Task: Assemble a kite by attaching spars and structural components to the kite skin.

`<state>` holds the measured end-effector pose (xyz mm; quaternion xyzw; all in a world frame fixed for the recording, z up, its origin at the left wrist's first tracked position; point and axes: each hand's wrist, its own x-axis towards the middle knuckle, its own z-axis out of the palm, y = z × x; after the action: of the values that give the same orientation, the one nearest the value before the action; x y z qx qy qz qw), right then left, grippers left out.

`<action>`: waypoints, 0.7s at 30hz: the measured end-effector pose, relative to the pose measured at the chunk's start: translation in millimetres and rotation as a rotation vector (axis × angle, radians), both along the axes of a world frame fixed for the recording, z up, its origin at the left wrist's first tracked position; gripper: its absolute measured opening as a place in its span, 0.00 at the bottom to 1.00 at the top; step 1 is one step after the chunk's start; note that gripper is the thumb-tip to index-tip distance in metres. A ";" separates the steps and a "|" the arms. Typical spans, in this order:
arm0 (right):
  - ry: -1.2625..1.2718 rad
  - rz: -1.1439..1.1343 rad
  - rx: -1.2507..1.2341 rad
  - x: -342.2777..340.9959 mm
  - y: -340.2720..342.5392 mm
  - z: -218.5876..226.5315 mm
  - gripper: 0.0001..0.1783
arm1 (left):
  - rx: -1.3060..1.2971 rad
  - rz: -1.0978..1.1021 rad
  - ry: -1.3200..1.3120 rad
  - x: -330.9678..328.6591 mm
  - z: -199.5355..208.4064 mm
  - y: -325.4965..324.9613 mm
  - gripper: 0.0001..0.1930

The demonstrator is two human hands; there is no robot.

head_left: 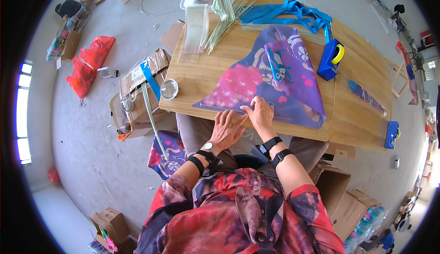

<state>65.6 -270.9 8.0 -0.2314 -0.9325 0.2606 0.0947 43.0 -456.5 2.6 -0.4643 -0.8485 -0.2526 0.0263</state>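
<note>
A printed purple fabric sheet [236,87] with pink and white patterns lies on the wooden table in front of me, its far right part folded over. My left hand [224,130] rests with outstretched fingers at the sheet's near edge. Beside it, my right hand [260,116] presses thumb and forefinger together over the same edge; what is between them is too small to make out. A thin pale line, perhaps a slim rod, runs along that edge on both sides of my right hand.
On the table [192,84] are blue ribbon [293,15], pale thin sticks [222,6], a clear plastic sleeve [196,27], a round tin [169,89] and a blue tape dispenser [329,61]. Another dispenser [392,135] sits at the right edge. Cardboard boxes [330,185] stand nearby.
</note>
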 end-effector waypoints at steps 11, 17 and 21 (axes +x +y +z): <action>0.092 -0.015 -0.035 4.0 12.3 -20.9 0.11 | 0.013 -0.010 0.001 3.5 7.4 2.4 0.30; 0.214 0.072 -0.052 49.3 42.8 -2.3 0.05 | 0.142 0.067 -0.244 11.5 11.0 -22.2 0.16; 0.127 0.108 0.264 77.6 31.4 14.0 0.07 | 0.207 0.266 -1.035 19.3 -7.5 -18.3 0.13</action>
<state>143.2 -239.5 22.0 -0.1496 -0.9619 0.1545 0.1690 62.3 -474.8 -4.8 -0.1629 -0.7727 -0.5249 -0.3175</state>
